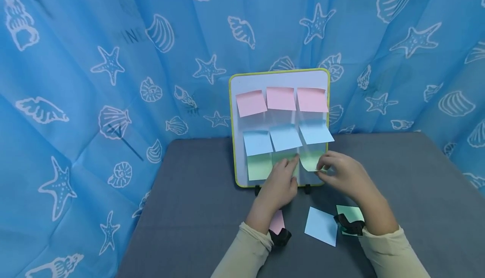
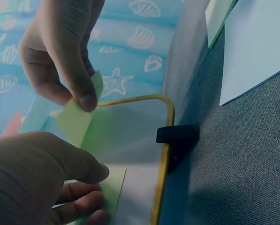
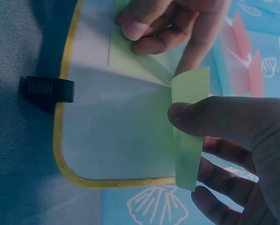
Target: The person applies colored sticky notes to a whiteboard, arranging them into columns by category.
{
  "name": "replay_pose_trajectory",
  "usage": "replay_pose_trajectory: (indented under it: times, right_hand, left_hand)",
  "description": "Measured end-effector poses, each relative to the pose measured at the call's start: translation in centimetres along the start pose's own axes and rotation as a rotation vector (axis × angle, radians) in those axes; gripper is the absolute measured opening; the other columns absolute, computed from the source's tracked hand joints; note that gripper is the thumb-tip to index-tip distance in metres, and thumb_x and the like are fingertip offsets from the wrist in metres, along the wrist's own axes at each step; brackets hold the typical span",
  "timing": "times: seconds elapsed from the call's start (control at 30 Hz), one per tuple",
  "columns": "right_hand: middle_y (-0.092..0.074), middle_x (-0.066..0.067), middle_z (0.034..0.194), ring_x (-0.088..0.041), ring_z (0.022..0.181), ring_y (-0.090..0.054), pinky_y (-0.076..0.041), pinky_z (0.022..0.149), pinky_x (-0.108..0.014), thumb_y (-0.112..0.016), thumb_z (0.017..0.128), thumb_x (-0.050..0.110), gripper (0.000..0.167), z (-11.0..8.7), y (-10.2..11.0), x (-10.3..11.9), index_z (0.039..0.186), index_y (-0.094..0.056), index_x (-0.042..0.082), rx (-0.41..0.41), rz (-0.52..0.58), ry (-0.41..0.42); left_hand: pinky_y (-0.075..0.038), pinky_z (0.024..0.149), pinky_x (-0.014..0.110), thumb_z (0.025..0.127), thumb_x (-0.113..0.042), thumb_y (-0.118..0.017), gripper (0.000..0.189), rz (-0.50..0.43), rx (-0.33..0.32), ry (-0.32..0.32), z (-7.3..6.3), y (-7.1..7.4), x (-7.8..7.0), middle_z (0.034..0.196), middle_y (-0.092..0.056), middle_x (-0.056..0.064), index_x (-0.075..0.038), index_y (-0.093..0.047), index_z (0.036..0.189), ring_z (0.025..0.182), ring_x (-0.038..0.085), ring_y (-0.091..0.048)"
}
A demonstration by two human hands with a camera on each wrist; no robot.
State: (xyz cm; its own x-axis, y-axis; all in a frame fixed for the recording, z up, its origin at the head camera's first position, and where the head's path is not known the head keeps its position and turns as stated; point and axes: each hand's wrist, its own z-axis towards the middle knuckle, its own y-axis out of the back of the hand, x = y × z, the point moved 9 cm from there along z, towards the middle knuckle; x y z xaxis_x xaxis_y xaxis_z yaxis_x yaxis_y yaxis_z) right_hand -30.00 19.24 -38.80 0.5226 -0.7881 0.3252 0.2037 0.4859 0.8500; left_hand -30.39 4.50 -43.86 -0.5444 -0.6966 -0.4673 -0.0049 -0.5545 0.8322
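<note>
A whiteboard with a yellow rim (image 1: pixel 278 78) stands upright, carrying rows of pink, blue and green sticky notes. At the bottom right of it, my right hand (image 1: pixel 344 172) pinches the loose lower edge of a green sticky note (image 3: pixel 189 157) between thumb and fingers, and the note bends away from the board. My left hand (image 1: pixel 278 183) lies against the board in front of the middle green note (image 1: pixel 279 156). Its index finger stretches to the upper left corner of the pinched note, while its other fingers bend loosely. Part of the middle green note is hidden behind this hand.
Black clips (image 1: pixel 307 189) support the board's lower edge on the grey table (image 1: pixel 189 210). Nearer me lie a blue note stack (image 1: pixel 321 226), a green one (image 1: pixel 349 212) and a pink one (image 1: pixel 278 222), the last two partly covered by my wrists. A blue shell-patterned curtain (image 1: pixel 212 25) hangs behind.
</note>
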Motion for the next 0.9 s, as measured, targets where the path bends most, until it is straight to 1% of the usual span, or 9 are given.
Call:
replay_pose_trajectory:
  times: [0.13,0.23,0.4,0.53,0.67,0.77,0.9]
  right_hand:
    - [-0.070,0.004,0.087,-0.017,0.081,-0.070,-0.059,0.070,-0.040,-0.088,0.081,0.005,0.020,-0.1,-0.7,-0.1,0.084,-0.073,0.018,0.037,0.005,-0.018]
    - [-0.069,0.004,0.087,-0.018,0.081,-0.069,-0.058,0.070,-0.040,-0.088,0.081,0.004,0.021,-0.1,-1.0,-0.2,0.083,-0.073,0.018,0.043,0.009,-0.020]
    - [-0.069,0.002,0.089,-0.020,0.082,-0.068,-0.058,0.071,-0.041,-0.088,0.079,0.001,0.023,0.0,-1.3,-0.1,0.083,-0.072,0.017,0.046,0.017,-0.013]
    - [-0.069,0.001,0.092,-0.019,0.084,-0.068,-0.058,0.073,-0.043,-0.089,0.079,0.002,0.022,-0.1,-1.6,-0.2,0.087,-0.073,0.015,0.063,0.020,-0.023]
    - [-0.071,-0.003,0.097,-0.021,0.087,-0.069,-0.059,0.075,-0.044,-0.091,0.080,0.009,0.022,-0.1,-1.9,-0.2,0.097,-0.077,0.011,0.089,0.031,-0.027]
    - [-0.073,-0.007,0.105,-0.024,0.091,-0.070,-0.060,0.076,-0.045,-0.091,0.082,0.016,0.032,-0.2,-2.3,-0.2,0.110,-0.078,0.007,0.129,0.044,-0.038]
    - [-0.072,-0.010,0.110,-0.026,0.094,-0.070,-0.060,0.075,-0.044,-0.087,0.087,0.018,0.044,-0.3,-2.7,-0.3,0.126,-0.074,0.003,0.164,0.043,-0.053]
  left_hand:
    - [-0.048,0.081,0.024,0.105,-0.012,-0.061,0.065,0.008,0.008,0.005,-0.1,-0.2,0.0,0.123,-0.063,0.005,-0.015,-0.037,0.166,0.101,0.014,-0.055]
    - [-0.046,0.080,0.024,0.105,-0.010,-0.060,0.066,0.015,0.007,0.001,-0.1,-0.2,-0.1,0.121,-0.063,0.004,-0.015,-0.037,0.166,0.100,0.014,-0.055]
    - [-0.042,0.077,0.023,0.104,-0.008,-0.059,0.066,0.027,0.002,0.003,-0.1,0.1,-0.2,0.115,-0.062,0.002,-0.016,-0.037,0.166,0.095,0.013,-0.051]
    - [-0.040,0.074,0.023,0.104,-0.009,-0.061,0.067,0.034,-0.005,0.009,-0.1,0.0,-0.3,0.109,-0.059,0.001,-0.016,-0.037,0.166,0.089,0.012,-0.046]
    - [-0.038,0.071,0.022,0.101,-0.009,-0.064,0.071,0.051,-0.017,0.009,-0.1,-0.3,-0.6,0.108,-0.058,0.001,-0.014,-0.036,0.167,0.085,0.012,-0.043]
    - [-0.038,0.071,0.022,0.099,-0.010,-0.067,0.077,0.075,-0.024,0.011,-0.1,-0.7,-0.8,0.112,-0.059,0.002,-0.013,-0.033,0.167,0.087,0.012,-0.042]
    - [-0.038,0.070,0.022,0.097,-0.010,-0.069,0.081,0.103,-0.027,0.024,-0.1,-1.0,-0.9,0.111,-0.058,0.000,-0.013,-0.030,0.168,0.087,0.012,-0.042]
